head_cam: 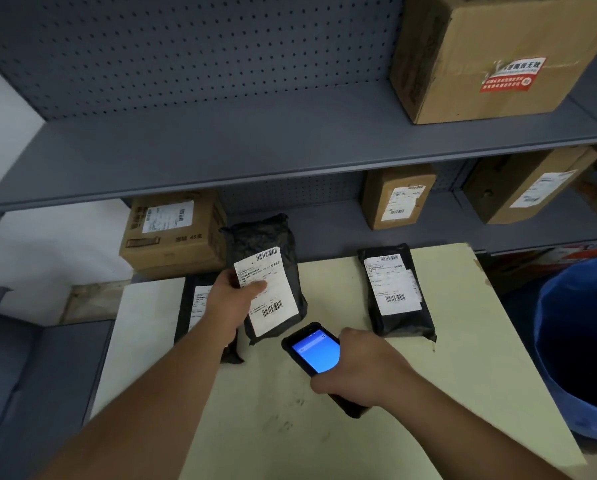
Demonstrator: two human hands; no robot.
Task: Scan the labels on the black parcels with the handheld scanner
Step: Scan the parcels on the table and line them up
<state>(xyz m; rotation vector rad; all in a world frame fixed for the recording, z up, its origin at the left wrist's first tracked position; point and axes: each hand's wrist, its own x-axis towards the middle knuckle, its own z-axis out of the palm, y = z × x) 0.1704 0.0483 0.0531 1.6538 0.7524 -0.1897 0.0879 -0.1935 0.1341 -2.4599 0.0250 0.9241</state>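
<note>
left hand (pixel 233 295) grips a black parcel (pixel 265 271); right hand (pixel 355 368) clasps scanner (pixel 312 351).

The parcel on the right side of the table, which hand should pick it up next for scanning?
Probably the left hand, once it sets down the parcel it holds. The right hand is wrapped around the scanner, so it cannot grasp the right parcel.

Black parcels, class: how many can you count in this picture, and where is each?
3: one parcel held up by the left hand, one on the table beneath that arm, one lying to the right. Others may be hidden.
</note>
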